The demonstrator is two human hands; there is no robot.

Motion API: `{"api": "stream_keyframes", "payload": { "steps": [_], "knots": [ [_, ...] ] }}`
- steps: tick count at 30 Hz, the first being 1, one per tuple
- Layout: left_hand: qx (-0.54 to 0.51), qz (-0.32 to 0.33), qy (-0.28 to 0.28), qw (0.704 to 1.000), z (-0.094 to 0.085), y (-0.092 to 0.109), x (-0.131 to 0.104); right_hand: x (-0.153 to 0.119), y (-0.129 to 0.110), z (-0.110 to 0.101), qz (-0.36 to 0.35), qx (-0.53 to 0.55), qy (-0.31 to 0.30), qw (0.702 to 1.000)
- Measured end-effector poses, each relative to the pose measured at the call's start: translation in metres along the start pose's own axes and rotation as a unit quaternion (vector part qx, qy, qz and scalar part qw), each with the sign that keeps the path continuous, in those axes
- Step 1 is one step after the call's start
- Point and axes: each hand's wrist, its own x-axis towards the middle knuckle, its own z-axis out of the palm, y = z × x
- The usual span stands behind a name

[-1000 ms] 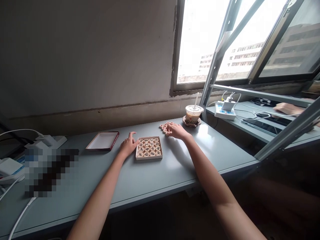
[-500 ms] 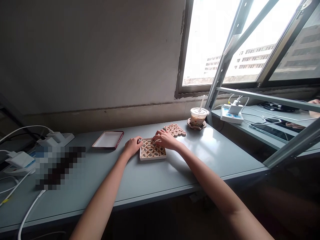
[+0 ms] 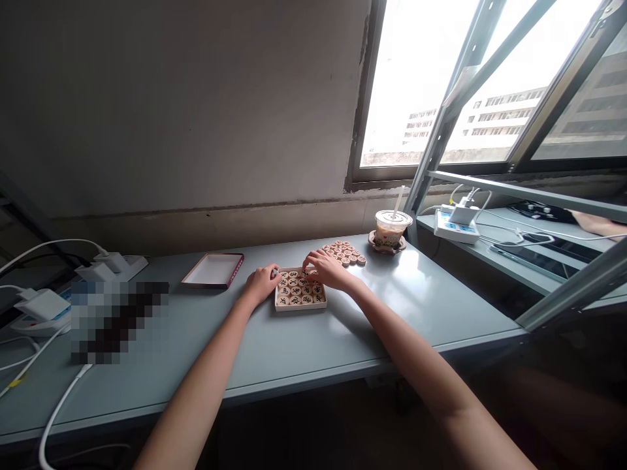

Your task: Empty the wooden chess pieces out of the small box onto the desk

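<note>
A shallow white box (image 3: 300, 307) on the grey table holds rows of round wooden pieces (image 3: 295, 291) with black characters. At its left side, my left hand (image 3: 263, 285) has curled fingers on the box's edge, with a small dark thing at the fingertips. My right hand (image 3: 326, 268) reaches over the box's back right part, fingers bent down onto a piece there; whether it pinches the piece is hard to see. Behind my right hand lies a cluster of round pieces with red characters (image 3: 347, 250). The box lid (image 3: 212, 270) lies inside up to the left.
A lidded drink cup with a straw (image 3: 392, 228) stands on a coaster at the back right. Power strips (image 3: 44, 305) and cables lie at the left. A metal frame (image 3: 435, 140) rises at the right, beyond it another power strip (image 3: 456, 225) and a person's arm (image 3: 600, 224).
My right hand has shifted slightly over the box, its fingers more bent and raised at the knuckles. The view has moved a little. At the far right, the other person's arm reaches further in.
</note>
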Motion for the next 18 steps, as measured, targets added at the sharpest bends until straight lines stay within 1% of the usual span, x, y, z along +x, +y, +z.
{"api": "stream_keyframes", "payload": {
  "steps": [6, 8, 12, 14, 16, 18],
  "knots": [
    [0.003, 0.002, -0.001, 1.000, 0.001, -0.001, 0.001, -0.001, -0.007, -0.003, -0.002, 0.023, 0.004, 1.000],
    [0.001, 0.003, 0.000, 1.000, 0.001, -0.001, 0.001, 0.000, -0.008, -0.003, 0.009, 0.035, 0.007, 0.999],
    [-0.003, 0.007, 0.003, 1.000, 0.002, -0.002, 0.001, 0.008, -0.002, 0.000, 0.091, 0.100, 0.048, 0.990],
    [-0.005, 0.011, 0.003, 1.000, 0.002, -0.002, 0.001, 0.016, 0.005, 0.002, 0.134, 0.122, 0.053, 0.982],
    [-0.005, 0.012, 0.004, 1.000, 0.003, -0.003, 0.002, 0.021, 0.013, 0.005, 0.169, 0.100, 0.058, 0.979],
    [-0.007, 0.013, 0.004, 1.000, 0.004, -0.004, 0.002, 0.022, 0.019, 0.009, 0.185, 0.033, 0.079, 0.979]
  ]
}}
